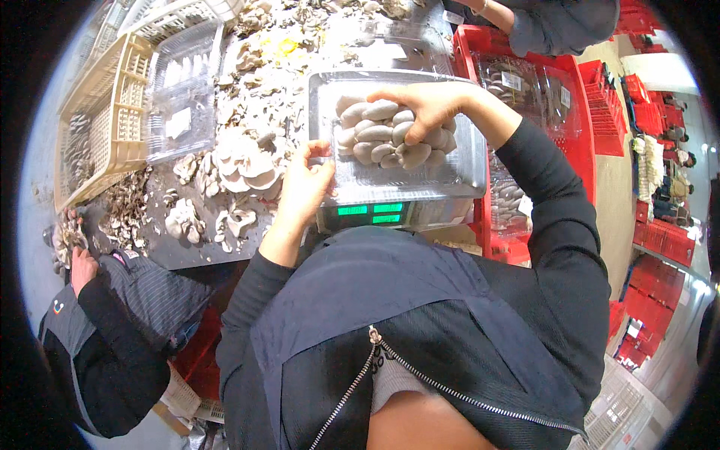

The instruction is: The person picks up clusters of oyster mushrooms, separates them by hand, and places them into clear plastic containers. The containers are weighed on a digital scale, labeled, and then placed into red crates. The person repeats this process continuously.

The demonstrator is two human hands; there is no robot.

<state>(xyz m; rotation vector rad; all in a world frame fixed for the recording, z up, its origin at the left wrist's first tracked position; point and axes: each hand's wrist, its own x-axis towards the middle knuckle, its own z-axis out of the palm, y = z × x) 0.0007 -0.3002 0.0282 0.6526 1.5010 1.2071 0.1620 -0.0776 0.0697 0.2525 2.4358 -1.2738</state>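
Note:
A clear plastic tray [360, 175] rests on the metal pan [477, 180] of a digital weighing scale, whose green display [371, 211] is lit. In the tray sits a dense cluster of grey oyster mushrooms [373, 133], caps upward. My right hand [430, 107] reaches over them from the right, thumb and fingers spread around the top of the cluster. At the tray's left edge is my left hand [308, 183], its fingertips pinching the clear plastic side. The mushrooms' stems and the underside of the tray are hidden.
Loose oyster mushrooms [247, 160] and trimmings cover the table on the left, near a cream plastic crate [126, 112] and clear packs [183, 101]. A red crate [585, 163] with packed mushrooms stands right. One co-worker's hand [83, 267] is lower left; another's arm [498, 14] is top right.

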